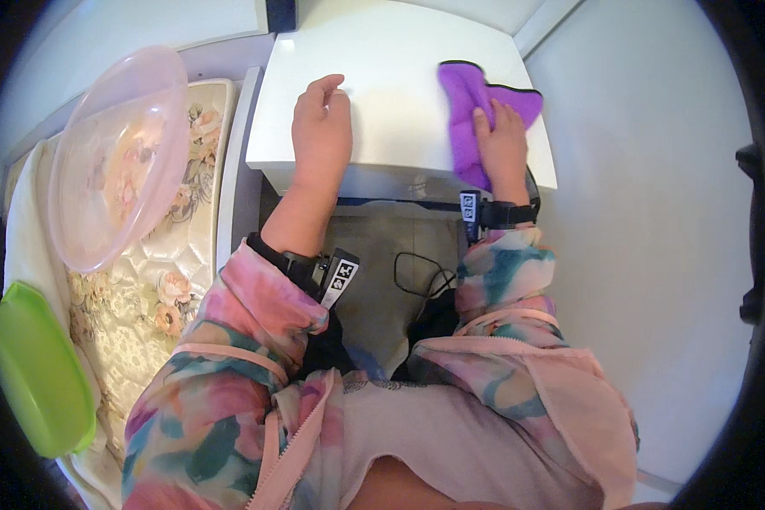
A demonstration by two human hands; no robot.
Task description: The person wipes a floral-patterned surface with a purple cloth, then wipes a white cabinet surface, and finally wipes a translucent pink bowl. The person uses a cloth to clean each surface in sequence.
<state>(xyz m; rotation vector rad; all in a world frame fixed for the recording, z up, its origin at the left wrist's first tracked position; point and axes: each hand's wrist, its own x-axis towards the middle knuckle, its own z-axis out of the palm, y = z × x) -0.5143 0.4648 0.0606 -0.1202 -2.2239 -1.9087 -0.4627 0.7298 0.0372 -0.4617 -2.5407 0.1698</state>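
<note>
A white tabletop [389, 95] lies before me. My right hand [505, 143] rests on a purple cloth with black edging [465, 121] at the table's right side, its fingers spread over the fabric; part of the cloth hangs by the front edge. Over the left part of the tabletop is my left hand [324, 127], its fingers loosely curled and holding nothing that I can see. Each wrist wears a black band with a small tag bearing a printed code.
To the left, a pink translucent basin [180, 127] stands tilted on a floral mattress [188, 255], with a green plastic tub [41, 376] nearer me. A white wall [637, 191] rises at the right. Below the table, a black cable [396, 274] lies on the floor.
</note>
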